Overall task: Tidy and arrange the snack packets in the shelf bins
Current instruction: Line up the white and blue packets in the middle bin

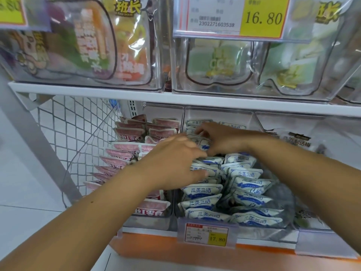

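Several white-and-blue snack packets [203,192] fill the middle clear bin [254,230] on the lower shelf, in two rows. My left hand [175,161] reaches into that bin, its fingers lying over the packets of the left row. Farther back, my right hand [220,139] has its fingers curled round a white-and-blue packet [205,146] in the same row. The bin to the left [148,222] holds several pink packets [125,147] standing in rows.
A bin at the right holds bags with dark print [298,140]. The upper shelf [117,94] carries clear bins of large colourful bags. Price tags read 16.80 [263,17] and 17.80 [217,238]. White wire mesh [74,130] closes the shelf's left end.
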The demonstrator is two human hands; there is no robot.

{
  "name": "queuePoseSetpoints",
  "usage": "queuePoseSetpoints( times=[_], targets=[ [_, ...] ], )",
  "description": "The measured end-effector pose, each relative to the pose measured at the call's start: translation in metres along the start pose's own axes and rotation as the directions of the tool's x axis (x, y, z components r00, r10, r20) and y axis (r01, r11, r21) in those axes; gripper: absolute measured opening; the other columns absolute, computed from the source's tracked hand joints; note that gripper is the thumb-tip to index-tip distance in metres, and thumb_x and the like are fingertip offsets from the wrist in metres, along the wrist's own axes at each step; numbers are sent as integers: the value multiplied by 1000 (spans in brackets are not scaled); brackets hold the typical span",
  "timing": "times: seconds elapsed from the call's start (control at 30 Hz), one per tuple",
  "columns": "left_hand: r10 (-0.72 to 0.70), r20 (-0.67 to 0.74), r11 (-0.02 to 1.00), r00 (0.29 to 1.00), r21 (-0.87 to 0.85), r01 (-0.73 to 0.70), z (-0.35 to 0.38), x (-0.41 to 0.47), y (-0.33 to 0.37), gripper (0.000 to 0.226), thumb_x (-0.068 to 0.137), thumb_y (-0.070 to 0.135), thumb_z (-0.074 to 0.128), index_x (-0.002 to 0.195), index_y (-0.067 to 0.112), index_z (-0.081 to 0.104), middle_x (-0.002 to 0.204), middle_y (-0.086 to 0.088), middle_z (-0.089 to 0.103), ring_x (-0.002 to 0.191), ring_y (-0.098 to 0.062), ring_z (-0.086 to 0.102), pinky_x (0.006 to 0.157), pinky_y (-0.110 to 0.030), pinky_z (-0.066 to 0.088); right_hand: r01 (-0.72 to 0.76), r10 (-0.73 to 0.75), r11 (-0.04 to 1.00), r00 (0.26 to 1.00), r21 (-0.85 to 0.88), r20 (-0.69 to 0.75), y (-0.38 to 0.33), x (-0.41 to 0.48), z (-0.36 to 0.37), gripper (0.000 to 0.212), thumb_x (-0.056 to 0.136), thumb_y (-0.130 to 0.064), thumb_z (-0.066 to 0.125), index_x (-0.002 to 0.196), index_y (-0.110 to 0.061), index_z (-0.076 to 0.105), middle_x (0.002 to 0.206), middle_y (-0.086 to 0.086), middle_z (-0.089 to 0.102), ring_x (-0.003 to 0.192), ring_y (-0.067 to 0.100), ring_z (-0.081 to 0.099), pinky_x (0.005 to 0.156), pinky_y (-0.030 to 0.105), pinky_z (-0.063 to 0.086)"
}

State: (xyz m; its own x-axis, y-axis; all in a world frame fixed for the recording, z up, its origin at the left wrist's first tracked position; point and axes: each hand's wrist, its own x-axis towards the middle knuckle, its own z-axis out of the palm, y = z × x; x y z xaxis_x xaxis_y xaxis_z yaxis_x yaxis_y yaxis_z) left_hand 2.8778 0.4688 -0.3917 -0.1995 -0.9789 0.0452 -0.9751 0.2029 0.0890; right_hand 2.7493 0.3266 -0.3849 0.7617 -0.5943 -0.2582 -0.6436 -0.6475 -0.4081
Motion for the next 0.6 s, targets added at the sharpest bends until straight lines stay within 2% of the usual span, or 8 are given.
queuePoseSetpoints(
  times=[0.07,0.13,0.2,0.27,0.33,0.4,0.53,0.6],
  targets=[
    [-5,-73,993,997,-121,-4,0,-8,-4,59,90,63,43,144,38,37,148,14,36,136,-6,23,114,-26,17,-20,20,997,1000,71,-2,3,-12,-13,63,77,-23,79,131,-21,47,121,-7,52,105,18,58,78,25,51],
    [-43,-102,984,994,-174,25,0,-16,-12,64,89,65,35,147,37,31,152,14,29,138,-4,18,113,-24,15,-31,28,998,998,-63,-49,5,-15,-15,37,80,-24,76,114,-17,62,110,-3,60,97,19,61,77,29,52],
    [-92,-114,979,989,-192,69,1,-24,-22,69,88,71,25,148,38,28,154,13,27,140,-6,18,116,-30,20,-9,-9,983,995,-184,-99,2,-12,-9,16,85,-28,71,94,-15,67,97,-1,62,90,21,60,73,32,47],
    [-122,-108,969,987,-226,95,3,-31,-29,70,87,73,19,148,40,26,155,16,24,140,-4,18,116,-34,24,7,-43,976,986,-220,-159,-3,-5,1,15,89,-30,66,94,-16,68,98,-3,58,92,22,58,73,29,41],
    [-134,-91,959,987,-261,106,6,-35,-30,67,89,71,20,149,41,24,155,19,19,141,-2,15,116,-31,21,12,-66,962,980,-273,-189,-9,4,10,25,91,-31,64,112,-19,68,113,0,57,99,21,57,80,27,37],
    [-139,-68,952,988,-282,115,7,-37,-27,66,89,66,20,150,41,21,156,21,14,142,0,12,115,-27,17,9,-58,957,985,-290,-161,-12,10,14,31,91,-32,64,120,-22,65,121,2,58,102,20,56,81,25,34],
    [-137,-41,943,990,-311,118,6,-41,-28,64,89,64,20,150,44,15,153,29,8,135,11,4,111,-21,10,3,-21,972,997,-234,-70,-8,2,1,43,85,-43,68,125,-28,62,128,-2,55,117,22,52,86,29,38],
    [-130,-46,942,990,-318,109,6,-43,-28,63,89,64,21,149,45,15,151,30,8,131,13,3,110,-20,10,-27,-5,976,989,-217,-148,-3,-7,-5,38,85,-41,69,121,-31,63,125,-3,51,113,20,51,88,30,39]
  ],
)
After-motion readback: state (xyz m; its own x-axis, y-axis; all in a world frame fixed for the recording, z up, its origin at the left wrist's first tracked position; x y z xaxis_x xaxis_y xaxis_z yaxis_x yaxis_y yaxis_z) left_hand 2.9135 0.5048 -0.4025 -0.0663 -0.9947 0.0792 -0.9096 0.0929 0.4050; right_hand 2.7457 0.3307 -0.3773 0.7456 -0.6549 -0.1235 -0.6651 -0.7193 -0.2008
